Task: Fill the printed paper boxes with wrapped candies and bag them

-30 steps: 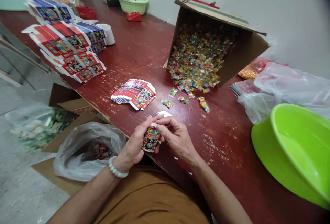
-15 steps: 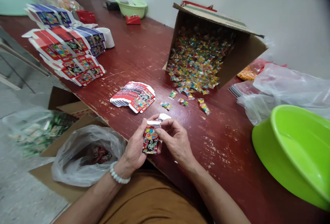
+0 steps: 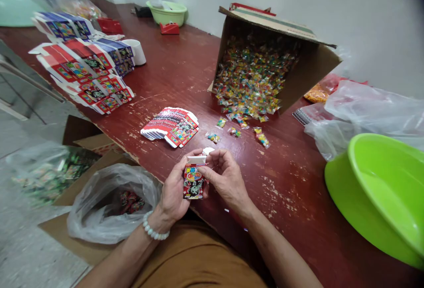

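Observation:
My left hand (image 3: 175,191) is closed around a small printed red candy box (image 3: 194,183), held upright near the table's front edge. At the box's top a white inner flap shows. My right hand (image 3: 228,180) is closed at the upper right of the box, its thumb on the front face near the top; its other fingertips are curled behind and partly hidden. Just beyond my hands lies a fanned stack of flat red cartons (image 3: 170,125). Several wrapped candies (image 3: 212,137) lie to the right of that stack.
A tipped cardboard box (image 3: 311,73) spills wrapped candies. Bundled cartons (image 3: 79,65) are stacked at left beside a white cup (image 3: 137,51). A green basin (image 3: 344,191) stands at right near plastic bags (image 3: 374,107). Below the table edge, a lined carton (image 3: 89,210) holds red packets.
The top of the candy box looks straighter and more squared, with its white flap more level. Both hands stay on it. The view has shifted slightly.

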A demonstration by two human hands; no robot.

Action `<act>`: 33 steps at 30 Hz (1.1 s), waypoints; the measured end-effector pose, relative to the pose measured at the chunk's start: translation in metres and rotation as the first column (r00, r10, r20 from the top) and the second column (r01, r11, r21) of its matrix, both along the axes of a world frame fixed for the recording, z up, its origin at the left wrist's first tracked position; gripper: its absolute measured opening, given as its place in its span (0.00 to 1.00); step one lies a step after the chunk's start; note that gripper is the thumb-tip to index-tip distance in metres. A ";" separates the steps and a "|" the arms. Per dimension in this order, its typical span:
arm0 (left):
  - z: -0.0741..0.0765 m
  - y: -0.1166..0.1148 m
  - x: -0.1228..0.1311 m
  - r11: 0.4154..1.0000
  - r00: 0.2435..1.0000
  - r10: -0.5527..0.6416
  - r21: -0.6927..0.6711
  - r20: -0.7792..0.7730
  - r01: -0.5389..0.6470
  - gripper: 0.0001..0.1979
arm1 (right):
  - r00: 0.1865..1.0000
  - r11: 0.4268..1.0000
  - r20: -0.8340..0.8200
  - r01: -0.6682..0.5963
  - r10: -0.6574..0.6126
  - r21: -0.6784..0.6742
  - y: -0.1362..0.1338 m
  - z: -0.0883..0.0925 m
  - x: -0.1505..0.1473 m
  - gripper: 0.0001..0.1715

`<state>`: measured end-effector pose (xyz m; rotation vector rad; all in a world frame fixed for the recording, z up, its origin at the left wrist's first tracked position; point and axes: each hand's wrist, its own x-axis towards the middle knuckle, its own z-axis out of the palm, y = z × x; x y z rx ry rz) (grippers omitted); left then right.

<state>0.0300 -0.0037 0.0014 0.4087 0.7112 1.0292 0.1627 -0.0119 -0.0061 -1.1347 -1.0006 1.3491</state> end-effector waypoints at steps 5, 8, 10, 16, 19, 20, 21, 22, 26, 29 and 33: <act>0.000 -0.002 0.002 0.999 0.999 0.028 0.027 -0.041 -0.027 0.22 | 0.996 0.994 -0.042 -0.079 0.076 -0.077 0.002 -0.001 0.001 0.20; -0.001 -0.002 0.002 0.998 0.996 0.060 0.036 -0.064 -0.058 0.23 | 0.987 0.991 -0.134 -0.100 0.088 -0.087 0.002 -0.003 0.000 0.21; -0.001 -0.002 0.001 0.998 0.996 0.063 0.032 -0.065 -0.061 0.23 | 0.981 0.990 -0.163 -0.116 0.101 -0.082 0.003 -0.004 0.000 0.22; 0.001 -0.003 -0.001 0.998 0.996 0.037 0.061 -0.083 -0.032 0.22 | 0.974 0.964 0.219 -0.111 0.057 0.243 0.010 -0.001 0.012 0.08; 0.001 -0.003 -0.001 0.998 0.996 0.035 0.055 -0.081 -0.031 0.22 | 0.949 0.922 0.315 -0.104 -0.020 0.373 0.009 0.000 0.015 0.02; 0.001 -0.003 0.000 0.998 0.997 0.024 0.055 -0.076 -0.020 0.22 | 0.958 0.930 0.288 -0.092 -0.016 0.355 0.009 0.000 0.014 0.03; 0.000 -0.003 0.000 0.998 0.997 0.009 0.055 -0.075 -0.004 0.22 | 0.968 0.944 0.252 -0.071 -0.012 0.321 0.008 -0.001 0.013 0.03; -0.001 -0.003 0.000 0.998 0.997 -0.005 0.055 -0.077 0.009 0.21 | 0.976 0.958 0.218 -0.048 -0.015 0.284 0.008 -0.002 0.012 0.04; -0.006 -0.003 -0.001 0.998 0.995 -0.024 0.058 -0.097 0.030 0.21 | 0.969 0.960 0.247 -0.081 0.012 0.268 0.010 -0.005 0.011 0.12; -0.009 -0.003 -0.002 0.998 0.994 -0.054 0.038 -0.091 0.058 0.24 | 0.928 0.896 0.365 -0.226 0.078 0.382 0.012 0.000 0.015 0.06; -0.012 -0.001 -0.001 0.994 0.985 -0.106 -0.013 -0.138 0.105 0.29 | 0.925 0.863 0.360 -0.281 0.126 0.420 0.008 0.008 0.019 0.03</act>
